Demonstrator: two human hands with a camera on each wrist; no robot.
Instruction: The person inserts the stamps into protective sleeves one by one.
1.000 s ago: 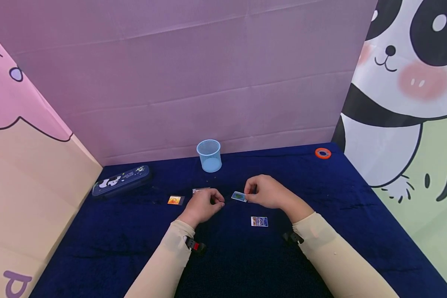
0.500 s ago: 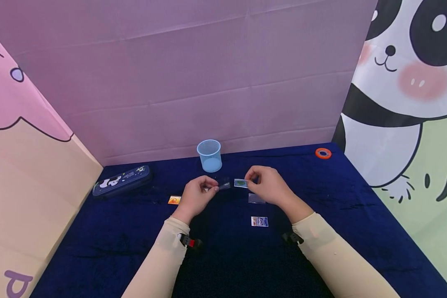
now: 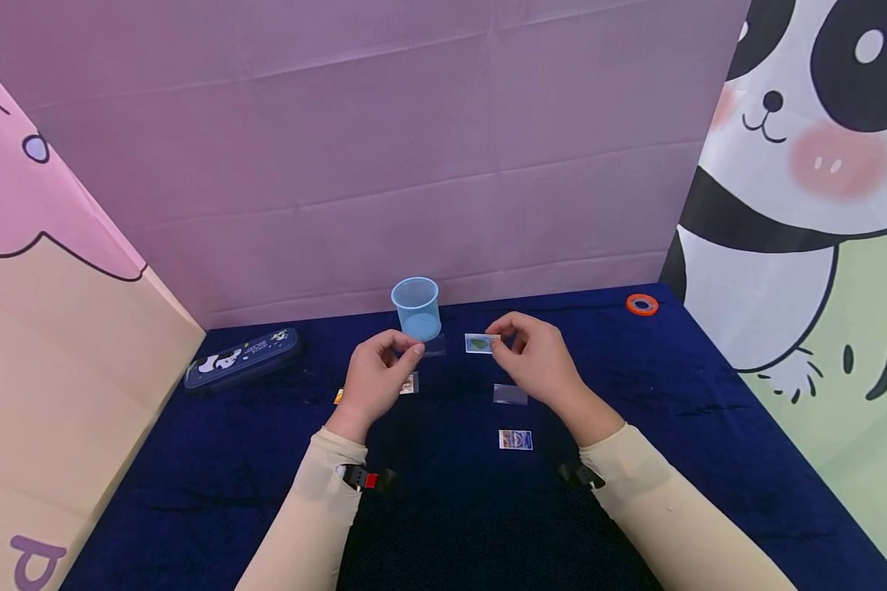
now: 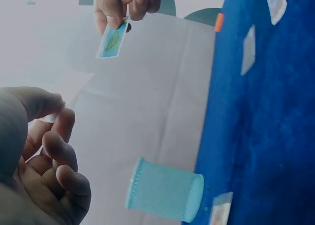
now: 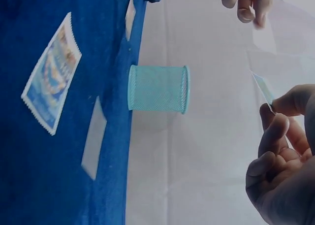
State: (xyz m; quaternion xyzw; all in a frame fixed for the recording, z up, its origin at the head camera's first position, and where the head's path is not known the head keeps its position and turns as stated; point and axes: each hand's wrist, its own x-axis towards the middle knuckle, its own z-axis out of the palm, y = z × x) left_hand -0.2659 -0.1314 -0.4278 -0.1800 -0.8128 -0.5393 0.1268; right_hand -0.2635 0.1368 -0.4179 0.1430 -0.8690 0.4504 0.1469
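My right hand (image 3: pixel 535 361) pinches a blue-bordered postage stamp (image 3: pixel 477 343) with a green motif by its right edge, raised above the table. Opposite it, my left hand (image 3: pixel 377 379) pinches a small clear plastic sleeve (image 3: pixel 434 345) between thumb and index finger. In the right wrist view the stamp (image 5: pixel 264 88) points toward the sleeve (image 5: pixel 265 39), with a gap between them. Below the right hand lie another clear sleeve (image 3: pixel 510 395) and a blue stamp (image 3: pixel 515 440) with perforated edges. A sleeved stamp (image 3: pixel 410 383) and an orange one (image 3: pixel 338 396) are partly hidden by the left hand.
A light blue mesh cup (image 3: pixel 416 309) stands at the back, just behind the left fingertips. A dark blue pencil case (image 3: pixel 242 359) lies at the left and an orange tape roll (image 3: pixel 641 304) at the far right. Fabric walls enclose the blue cloth (image 3: pixel 443 525).
Both hands have risen and moved away from the body. The left hand has picked up a clear sleeve, leaving a sleeved stamp on the cloth. The right hand keeps its stamp.
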